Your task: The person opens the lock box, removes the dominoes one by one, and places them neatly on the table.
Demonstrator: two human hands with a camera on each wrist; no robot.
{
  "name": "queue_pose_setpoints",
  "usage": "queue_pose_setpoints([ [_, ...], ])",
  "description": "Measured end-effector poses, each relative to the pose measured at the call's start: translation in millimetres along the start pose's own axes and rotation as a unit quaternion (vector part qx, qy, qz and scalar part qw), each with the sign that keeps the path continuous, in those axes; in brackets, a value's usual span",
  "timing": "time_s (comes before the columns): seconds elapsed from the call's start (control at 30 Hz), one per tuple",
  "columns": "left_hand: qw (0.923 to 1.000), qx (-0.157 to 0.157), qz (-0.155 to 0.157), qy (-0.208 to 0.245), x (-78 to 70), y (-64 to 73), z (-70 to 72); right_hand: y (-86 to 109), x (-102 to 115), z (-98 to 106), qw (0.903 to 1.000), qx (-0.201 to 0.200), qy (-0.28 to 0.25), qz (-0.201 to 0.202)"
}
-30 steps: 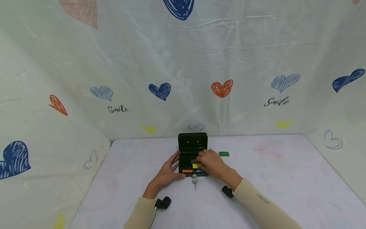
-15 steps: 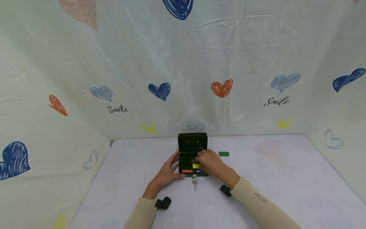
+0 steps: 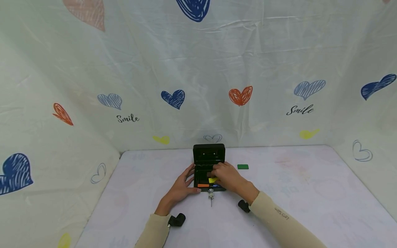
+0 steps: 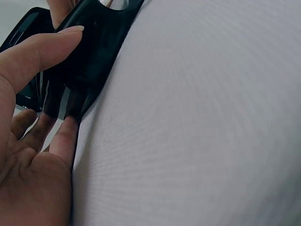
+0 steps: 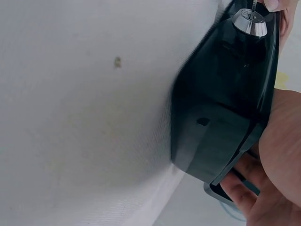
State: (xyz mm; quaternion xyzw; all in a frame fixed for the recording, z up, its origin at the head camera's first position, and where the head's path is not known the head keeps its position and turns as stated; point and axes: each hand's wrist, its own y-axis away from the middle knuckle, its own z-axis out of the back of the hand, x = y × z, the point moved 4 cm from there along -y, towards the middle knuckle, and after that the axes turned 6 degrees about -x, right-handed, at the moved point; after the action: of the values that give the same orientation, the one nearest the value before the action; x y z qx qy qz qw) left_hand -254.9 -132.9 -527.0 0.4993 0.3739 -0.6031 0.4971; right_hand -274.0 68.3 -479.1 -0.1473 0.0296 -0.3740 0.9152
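A black cash box (image 3: 209, 153) stands with its lid up on the table, a key (image 3: 211, 199) in its front lock. My left hand (image 3: 179, 187) holds the box's left side; in the left wrist view the thumb (image 4: 51, 47) lies across the front and fingertips (image 4: 66, 132) touch the side. My right hand (image 3: 228, 176) reaches over the right wall into the box, fingers bent down inside. Its thumb is right by a small yellow block (image 3: 212, 180); its fingertips are hidden, and I cannot tell what they grip. An orange block (image 3: 203, 185), a blue block (image 3: 215, 185) and a brown block (image 3: 209, 174) lie inside.
A green block (image 3: 243, 166) lies on the white table (image 3: 149, 172) to the right of the box. Behind the table hangs a pale curtain (image 3: 204, 69) printed with hearts. The dark wrist cameras (image 3: 177, 219) sit at both cuffs.
The right hand and forearm have shifted slightly left, and the yellow block has tilted a little by the thumb. The left hand and the box have stayed in place.
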Motion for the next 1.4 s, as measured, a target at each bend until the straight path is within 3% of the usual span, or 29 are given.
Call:
queue_pose_setpoints([
  [0.3, 0.9998, 0.000, 0.002, 0.017, 1.5, -1.2, 0.8, -1.8, 2.0, -1.1, 0.9999, 0.008, 0.007, 0.004],
  [0.67, 0.9998, 0.006, 0.003, 0.019, 2.2, -2.1, 0.6, -3.7, 0.3, 0.4, 0.9986, 0.052, 0.000, -0.002],
  [0.97, 0.9997, 0.008, -0.001, 0.022, 3.0, -2.5, 0.8, -3.5, 0.9, 3.4, 0.9982, 0.057, -0.020, 0.000],
  [1.13, 0.9999, 0.010, -0.004, 0.011, 1.6, -1.1, 0.3, -2.7, 0.1, 4.1, 0.9986, 0.045, -0.026, 0.006],
  [1.4, 0.9999, 0.003, 0.001, 0.010, 2.1, -1.0, 0.4, 2.5, -3.7, 12.4, 0.9994, -0.019, -0.006, 0.028],
])
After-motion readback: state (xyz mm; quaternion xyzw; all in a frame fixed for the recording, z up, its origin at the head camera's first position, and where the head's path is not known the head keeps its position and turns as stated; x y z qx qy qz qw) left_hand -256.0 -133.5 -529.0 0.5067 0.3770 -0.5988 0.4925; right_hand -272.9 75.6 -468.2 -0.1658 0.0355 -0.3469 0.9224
